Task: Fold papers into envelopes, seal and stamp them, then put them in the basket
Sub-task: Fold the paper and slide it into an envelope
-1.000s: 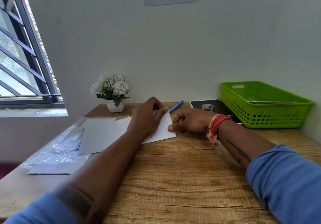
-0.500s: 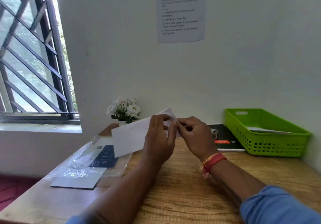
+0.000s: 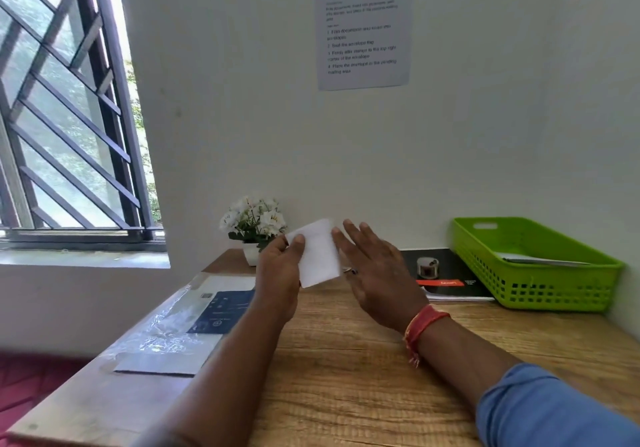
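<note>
My left hand (image 3: pixel 278 273) holds a white folded paper (image 3: pixel 318 256) up above the wooden desk (image 3: pixel 346 377), thumb on its left edge. My right hand (image 3: pixel 374 273) is flat with straight fingers against the paper's right side. A green plastic basket (image 3: pixel 533 283) stands at the right against the wall, with a white envelope (image 3: pixel 540 259) lying in it.
A clear plastic packet of envelopes with a dark blue label (image 3: pixel 221 311) lies at the desk's left edge. A small pot of white flowers (image 3: pixel 254 228) stands at the back. A black booklet (image 3: pixel 443 278) lies beside the basket. An instruction sheet (image 3: pixel 363 23) hangs on the wall.
The paper was lifted off the desk and is now folded smaller. My right hand went from pinching it to lying flat against it. The view tilted upward.
</note>
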### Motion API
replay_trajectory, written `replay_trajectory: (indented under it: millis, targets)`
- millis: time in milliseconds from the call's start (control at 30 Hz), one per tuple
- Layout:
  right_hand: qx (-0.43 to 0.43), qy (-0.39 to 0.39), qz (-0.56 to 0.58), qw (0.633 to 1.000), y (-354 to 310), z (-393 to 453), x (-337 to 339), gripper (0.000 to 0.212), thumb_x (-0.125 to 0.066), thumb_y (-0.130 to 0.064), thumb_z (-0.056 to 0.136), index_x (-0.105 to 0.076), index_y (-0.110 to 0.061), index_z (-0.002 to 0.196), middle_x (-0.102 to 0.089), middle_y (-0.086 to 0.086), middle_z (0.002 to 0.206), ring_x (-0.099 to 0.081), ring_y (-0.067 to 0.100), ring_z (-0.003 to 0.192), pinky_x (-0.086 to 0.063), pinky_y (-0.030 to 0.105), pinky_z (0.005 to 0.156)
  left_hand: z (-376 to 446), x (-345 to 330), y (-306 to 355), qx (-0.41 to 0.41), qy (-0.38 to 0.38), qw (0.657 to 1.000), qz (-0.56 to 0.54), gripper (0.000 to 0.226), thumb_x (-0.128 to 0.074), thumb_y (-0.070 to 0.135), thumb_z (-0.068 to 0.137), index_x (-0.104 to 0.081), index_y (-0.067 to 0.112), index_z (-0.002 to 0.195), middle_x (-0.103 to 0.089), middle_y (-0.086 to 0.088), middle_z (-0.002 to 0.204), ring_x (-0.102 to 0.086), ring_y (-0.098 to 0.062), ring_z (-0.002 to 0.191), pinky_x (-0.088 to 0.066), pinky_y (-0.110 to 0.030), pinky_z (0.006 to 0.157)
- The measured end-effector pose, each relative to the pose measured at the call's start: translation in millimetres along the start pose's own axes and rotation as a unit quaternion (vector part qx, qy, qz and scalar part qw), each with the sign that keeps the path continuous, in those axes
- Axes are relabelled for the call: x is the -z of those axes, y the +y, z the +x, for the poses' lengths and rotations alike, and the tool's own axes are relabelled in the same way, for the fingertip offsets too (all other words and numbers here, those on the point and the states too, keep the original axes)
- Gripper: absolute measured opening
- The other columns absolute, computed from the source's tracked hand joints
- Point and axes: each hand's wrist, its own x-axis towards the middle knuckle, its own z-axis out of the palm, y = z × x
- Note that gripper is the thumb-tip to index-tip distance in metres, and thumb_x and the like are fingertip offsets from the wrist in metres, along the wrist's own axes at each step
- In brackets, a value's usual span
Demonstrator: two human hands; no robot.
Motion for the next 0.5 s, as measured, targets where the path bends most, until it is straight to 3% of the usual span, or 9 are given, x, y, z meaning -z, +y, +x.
replay_trajectory:
  millis: [167,267,400,500]
  targets:
    - [-0.034,-0.010,0.021,0.999,13.2,0.0,-3.8,0.069,-0.051,-0.027,0.100,-0.018,-0.033,0.160,-0.017,-0.008,0.166,-0.011,0.016,0.155,-0.026,0.046,0.120,3.6,12.3,11.7,0.106,-0.019,0.981,-0.163,0.021,-0.055,0.019,0.104,-0.064,0.006,0.118,-0.078,-0.008,0.088,-0.075,-0.021,0.073,-0.059,-0.031,0.056]
    - [-0.040,-0.024,0.062,0.997,7.1,1.9,2.0,0.064,-0.045,-0.043,0.102,-0.016,-0.038,0.159,-0.017,-0.011,0.166,-0.009,0.012,0.155,-0.023,0.046,0.122,7.3,19.1,12.0,0.131,-0.030,0.967,-0.215,0.025,-0.056,0.018,0.103,-0.062,0.003,0.121,-0.076,-0.009,0.085,-0.074,-0.018,0.068,-0.058,-0.026,0.053]
    - [-0.026,-0.092,0.129,0.987,-4.8,-1.0,14.0,0.092,-0.045,-0.078,0.087,0.005,-0.047,0.157,0.008,-0.018,0.167,0.010,0.005,0.154,-0.005,0.042,0.122,21.0,38.2,10.4,0.147,-0.053,0.923,-0.351,0.031,-0.055,0.009,0.101,-0.057,-0.001,0.131,-0.073,-0.013,0.094,-0.074,-0.018,0.071,-0.060,-0.022,0.054]
    - [-0.022,-0.078,0.111,0.990,-11.1,-2.5,12.0,0.101,-0.054,-0.072,0.085,0.011,-0.043,0.157,0.010,-0.016,0.167,0.008,0.007,0.154,-0.006,0.039,0.121,25.0,41.1,6.1,0.167,-0.063,0.927,-0.330,0.038,-0.055,0.010,0.100,-0.056,-0.005,0.135,-0.072,-0.014,0.100,-0.074,-0.018,0.073,-0.061,-0.022,0.057]
